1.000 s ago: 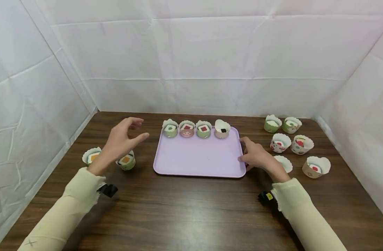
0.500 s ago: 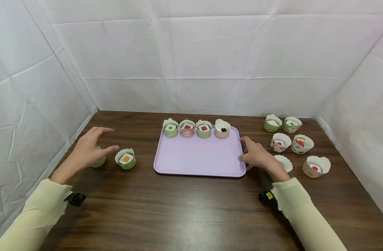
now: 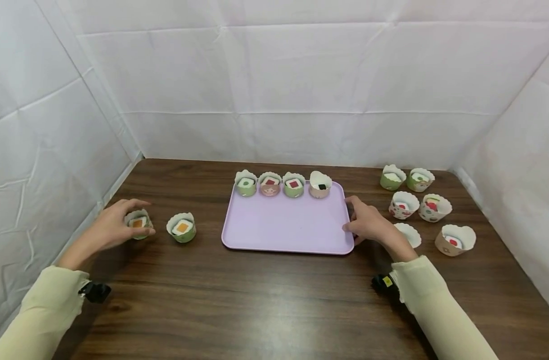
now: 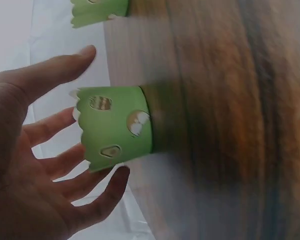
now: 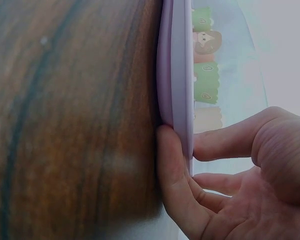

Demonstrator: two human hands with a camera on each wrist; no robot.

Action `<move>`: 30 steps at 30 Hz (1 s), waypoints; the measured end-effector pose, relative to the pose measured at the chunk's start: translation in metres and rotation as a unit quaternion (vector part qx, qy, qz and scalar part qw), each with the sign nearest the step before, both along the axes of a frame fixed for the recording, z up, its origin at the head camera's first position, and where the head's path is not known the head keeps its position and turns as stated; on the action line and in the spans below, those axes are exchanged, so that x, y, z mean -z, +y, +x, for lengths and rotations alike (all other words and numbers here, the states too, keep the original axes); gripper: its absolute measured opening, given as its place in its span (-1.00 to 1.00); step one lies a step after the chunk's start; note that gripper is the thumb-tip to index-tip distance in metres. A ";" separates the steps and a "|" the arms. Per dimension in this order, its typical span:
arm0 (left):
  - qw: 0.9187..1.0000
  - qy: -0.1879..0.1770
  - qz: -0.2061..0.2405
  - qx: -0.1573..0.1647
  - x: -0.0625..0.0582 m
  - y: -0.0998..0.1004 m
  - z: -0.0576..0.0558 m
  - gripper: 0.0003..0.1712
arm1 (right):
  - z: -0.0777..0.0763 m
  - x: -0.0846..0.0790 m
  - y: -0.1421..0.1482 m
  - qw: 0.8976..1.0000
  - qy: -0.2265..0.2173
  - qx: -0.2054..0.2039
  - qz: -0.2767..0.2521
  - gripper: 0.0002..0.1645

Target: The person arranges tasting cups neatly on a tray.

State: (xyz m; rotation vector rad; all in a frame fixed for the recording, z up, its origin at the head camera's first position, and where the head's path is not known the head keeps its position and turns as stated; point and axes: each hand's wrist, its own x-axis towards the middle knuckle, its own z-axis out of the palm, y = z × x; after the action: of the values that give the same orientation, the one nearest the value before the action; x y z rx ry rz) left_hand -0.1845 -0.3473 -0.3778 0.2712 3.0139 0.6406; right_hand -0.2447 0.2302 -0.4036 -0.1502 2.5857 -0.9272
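Note:
My left hand [image 3: 107, 227] reaches around a green paper baking cup [image 4: 115, 127] on the left of the table. Its thumb stands off the cup's near side, and the fingers extend along the far side. Inside that cup is a white square piece with an orange top [image 3: 138, 222]. A similar green cup [image 3: 182, 232] stands just to its right. My right hand [image 3: 369, 224] pinches the right edge of the lilac tray [image 3: 285, 225], thumb over the rim and a finger [image 5: 171, 155] under it. Several filled paper cups [image 3: 294, 187] line the tray's back edge.
To the right, beyond my right hand, stand several more paper cups, among them a beige one [image 3: 454, 241] and a white patterned one [image 3: 434, 208]. One white cup [image 3: 409, 234] is partly hidden by my right wrist. White cloth walls [image 3: 297, 90] enclose the brown wooden table [image 3: 274, 300].
My left hand has moved left and down, from above the two green cups to around the leftmost one. The right hand has stayed at the tray's edge.

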 end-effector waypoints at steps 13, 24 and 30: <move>1.000 0.012 0.007 0.011 0.005 -0.002 -0.002 -0.29 | 0.002 -0.001 -0.001 1.000 0.006 0.000 0.001 -0.04; 0.999 0.020 0.020 0.020 -0.011 0.020 -0.014 -0.28 | 0.003 -0.002 -0.001 1.000 0.006 0.000 0.001 -0.05; 0.998 0.036 0.038 0.039 -0.022 0.046 -0.028 -0.26 | 0.003 -0.003 -0.001 1.000 0.004 0.001 0.000 -0.04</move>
State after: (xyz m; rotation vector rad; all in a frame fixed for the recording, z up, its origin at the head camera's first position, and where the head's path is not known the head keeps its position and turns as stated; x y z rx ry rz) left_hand -0.2127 -0.3014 -0.3553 0.4222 3.0333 0.7548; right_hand -0.2414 0.2291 -0.4010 -0.1500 2.5934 -0.9283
